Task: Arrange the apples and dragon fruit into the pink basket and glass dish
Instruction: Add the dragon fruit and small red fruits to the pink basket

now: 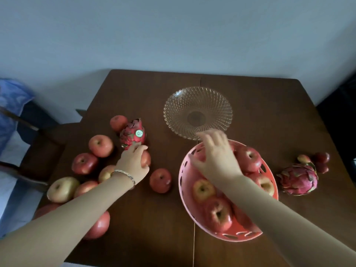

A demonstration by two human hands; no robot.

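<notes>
The pink basket (182,182) sits right of centre and holds several red apples (248,158). My right hand (215,157) hovers blurred over its far rim with fingers spread and nothing in it. Behind it stands the glass dish (212,105) with nothing on it. My left hand (131,164) grips a red apple (146,159) on the table, just below a dragon fruit (133,133) with a green sticker. Several loose apples (101,145) lie around my left arm, and one (160,180) sits between my hands. A second dragon fruit (297,180) lies right of the basket.
All of this is on a dark brown wooden table (260,105) against a pale wall. A few small dark red fruits (321,158) lie near the right edge. A wooden chair (38,143) and blue cloth (13,101) are off the left side.
</notes>
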